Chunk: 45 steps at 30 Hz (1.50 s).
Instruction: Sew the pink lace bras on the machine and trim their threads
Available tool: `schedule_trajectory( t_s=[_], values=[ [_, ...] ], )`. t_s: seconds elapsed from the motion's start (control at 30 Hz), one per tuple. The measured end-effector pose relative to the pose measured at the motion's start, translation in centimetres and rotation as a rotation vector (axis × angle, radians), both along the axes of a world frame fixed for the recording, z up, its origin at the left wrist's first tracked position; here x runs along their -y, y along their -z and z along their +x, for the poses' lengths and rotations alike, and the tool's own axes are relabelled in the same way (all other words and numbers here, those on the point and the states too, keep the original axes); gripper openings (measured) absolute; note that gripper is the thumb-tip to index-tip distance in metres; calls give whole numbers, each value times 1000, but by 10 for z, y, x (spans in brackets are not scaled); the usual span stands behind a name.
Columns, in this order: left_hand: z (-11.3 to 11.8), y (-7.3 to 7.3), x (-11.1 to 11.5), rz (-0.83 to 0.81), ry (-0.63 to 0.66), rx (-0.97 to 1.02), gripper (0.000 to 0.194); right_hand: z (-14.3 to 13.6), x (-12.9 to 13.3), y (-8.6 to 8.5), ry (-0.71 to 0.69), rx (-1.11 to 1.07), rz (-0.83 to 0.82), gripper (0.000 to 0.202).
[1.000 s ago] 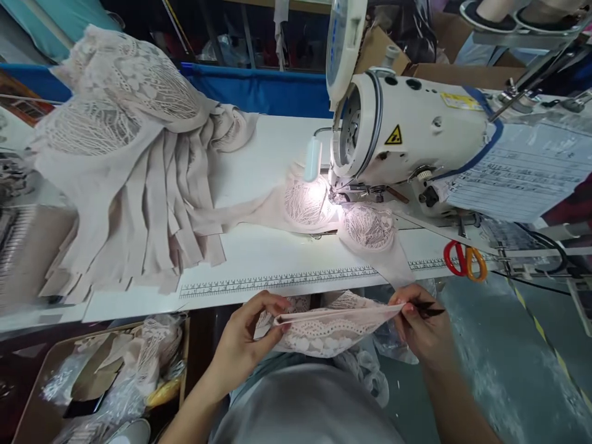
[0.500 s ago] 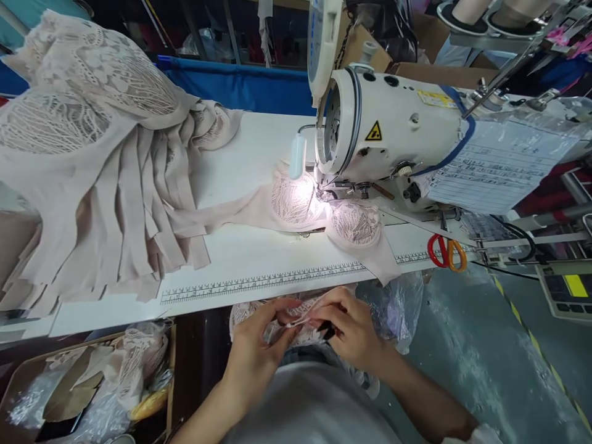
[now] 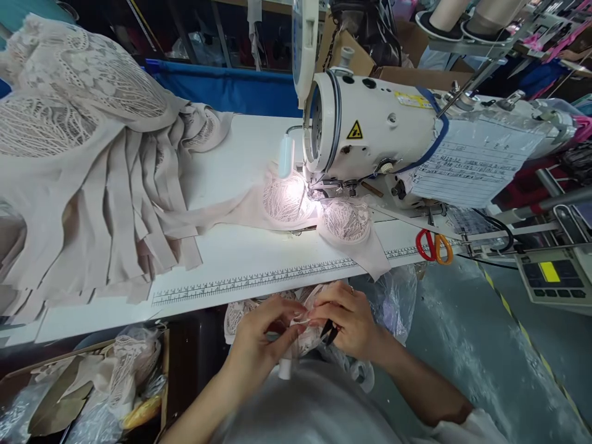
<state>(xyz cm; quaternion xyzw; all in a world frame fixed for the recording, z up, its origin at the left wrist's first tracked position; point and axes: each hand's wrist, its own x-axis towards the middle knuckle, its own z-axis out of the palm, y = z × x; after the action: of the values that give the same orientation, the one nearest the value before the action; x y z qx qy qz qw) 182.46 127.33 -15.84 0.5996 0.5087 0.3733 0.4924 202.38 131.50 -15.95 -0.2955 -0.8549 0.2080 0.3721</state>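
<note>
Below the table edge, my left hand pinches the edge of a pale pink lace piece lying over my lap. My right hand pinches the same lace piece close beside it, and a small black tool, perhaps thread snips, sticks out from its palm. Another pale pink bra lies under the lit needle area of the white sewing machine. Its band runs left to a large pile of similar pieces.
Scissors with red and orange handles lie at the table's right part. A ruler strip runs along the front edge. A box of scraps and plastic stands lower left; a control panel is at right.
The view has shifted, so the table and machine appear further left. Both hands remain on the lace piece, more of the black tool shows, and a small white strip hangs below my left fingers.
</note>
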Motion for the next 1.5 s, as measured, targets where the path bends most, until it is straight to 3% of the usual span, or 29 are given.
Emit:
schedule_trajectory(
  t_s=[0.1, 0.17, 0.27, 0.37, 0.47, 0.6, 0.8, 1.0, 1.17, 1.5],
  values=[
    [-16, -8, -9, 113, 275, -90, 12, 9, -2, -8, -173, 38, 42, 22],
    [-28, -17, -15, 206, 342, -174, 11, 18, -2, -15, -259, 91, -18, 23],
    [-40, -28, -20, 217, 396, -109, 26, 28, -5, -29, -237, 150, -198, 20],
    [-43, -28, -20, 21, 402, 80, 38, 33, -11, -41, -221, 208, -415, 18],
    [-40, -21, -19, -174, 370, 183, 41, 33, -20, -46, -334, 227, -603, 13],
    [-36, -9, -17, -281, 345, 324, 44, 32, -28, -39, -493, 74, -844, 43],
    [-34, 2, -15, -420, 287, 511, 51, 29, -24, -26, -402, -81, -1249, 60],
    [-34, 1, -13, -498, 281, 557, 53, 23, -24, -17, -451, -188, -1369, 60],
    [-41, -3, -8, -470, 301, 546, 49, 19, -27, -13, -442, -162, -1440, 61],
    [-50, -4, -3, -450, 272, 486, 48, 13, -32, -9, -470, -136, -1459, 59]
  ],
)
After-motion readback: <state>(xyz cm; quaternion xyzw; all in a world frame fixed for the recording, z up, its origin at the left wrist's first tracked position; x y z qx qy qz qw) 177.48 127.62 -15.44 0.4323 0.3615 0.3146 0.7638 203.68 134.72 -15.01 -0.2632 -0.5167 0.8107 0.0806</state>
